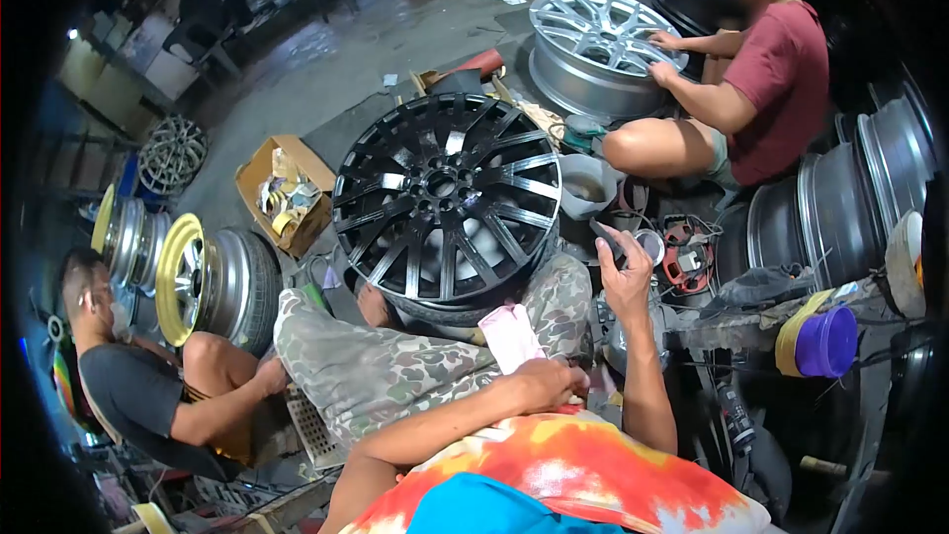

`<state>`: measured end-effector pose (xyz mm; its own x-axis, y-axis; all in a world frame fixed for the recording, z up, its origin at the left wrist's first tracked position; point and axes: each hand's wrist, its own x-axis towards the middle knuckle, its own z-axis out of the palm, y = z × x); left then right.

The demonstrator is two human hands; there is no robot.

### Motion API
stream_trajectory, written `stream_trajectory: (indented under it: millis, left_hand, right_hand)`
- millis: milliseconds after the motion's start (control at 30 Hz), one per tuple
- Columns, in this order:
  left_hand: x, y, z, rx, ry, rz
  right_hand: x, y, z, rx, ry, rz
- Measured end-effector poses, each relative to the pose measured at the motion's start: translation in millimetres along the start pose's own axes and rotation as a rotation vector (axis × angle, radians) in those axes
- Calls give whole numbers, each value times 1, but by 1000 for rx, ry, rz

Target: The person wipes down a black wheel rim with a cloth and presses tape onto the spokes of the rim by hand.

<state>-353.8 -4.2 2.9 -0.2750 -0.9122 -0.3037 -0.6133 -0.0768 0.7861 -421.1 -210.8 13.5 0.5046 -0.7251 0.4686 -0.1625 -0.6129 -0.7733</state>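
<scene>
A black multi-spoke wheel rim (pixel 442 181) lies face up in front of my legs, resting on a tire. My right hand (pixel 625 272) is raised to the right of the rim, its fingers closed round a small dark piece. My left hand (pixel 549 385) rests at my lap with its fingers curled, beside a pale pink cloth (pixel 511 336); what its fingers hold is hidden. Camouflage trousers (pixel 395 366) cover my crossed legs.
A co-worker in a red shirt (pixel 786 64) touches a silver rim (pixel 603 35) at the upper right. Another person (pixel 129 386) sits at the left near yellow-edged wheels (pixel 183 277). A cardboard box (pixel 314 178), grey bucket (pixel 585 183) and purple container (pixel 826 342) stand around.
</scene>
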Motion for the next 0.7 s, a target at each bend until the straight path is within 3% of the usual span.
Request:
stream_trajectory:
  millis: [67,267,400,600,700]
  left_hand:
    - [-9,-3,-28,83,-34,-109]
    - [-33,-29,-66,208,364,-76]
    - [-61,-28,-101,414,551,-333]
    - [-64,-48,-68,501,575,-376]
    - [-63,-47,-60,496,594,-395]
  right_hand:
    - [-2,-2,-3,-13,15,-21]
    - [-23,5,-7,-110,-30,25]
    - [-35,12,-7,-123,-52,68]
    - [-25,-11,11,-104,-209,100]
    - [-15,-27,28,-108,-440,211]
